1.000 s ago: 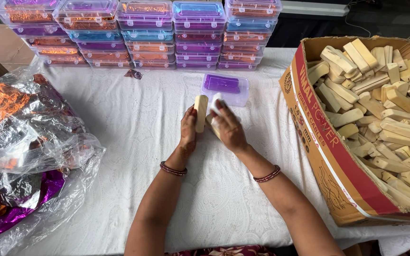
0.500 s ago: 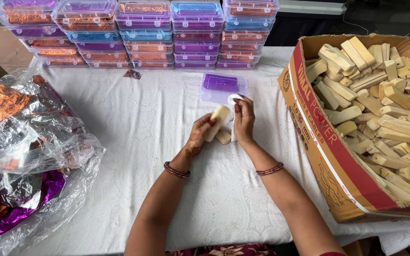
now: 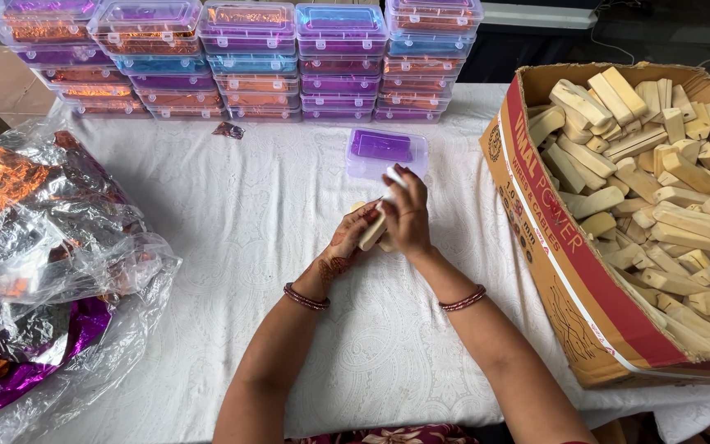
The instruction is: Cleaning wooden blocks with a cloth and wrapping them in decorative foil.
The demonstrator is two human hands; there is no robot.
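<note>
My left hand (image 3: pixel 352 240) holds a pale cream bar (image 3: pixel 371 233) tilted over the white tablecloth (image 3: pixel 232 214). My right hand (image 3: pixel 408 218) covers the bar's upper end and pinches a small white piece (image 3: pixel 394 175) between its fingertips. A second cream bar lies partly hidden under the hands. Just beyond them sits a small clear plastic box with a purple inside (image 3: pixel 385 150), its lid shut.
A large open cardboard carton (image 3: pixel 573 255) full of cream bars (image 3: pixel 659 181) stands on the right. Stacks of clear boxes with purple, orange and blue contents (image 3: pixel 248 57) line the far edge. A clear bag of orange and purple foil (image 3: pixel 34 255) lies on the left.
The bar was upright between both hands, then tipped over. My right hand reached to the purple box and came back onto the bar with the white piece.
</note>
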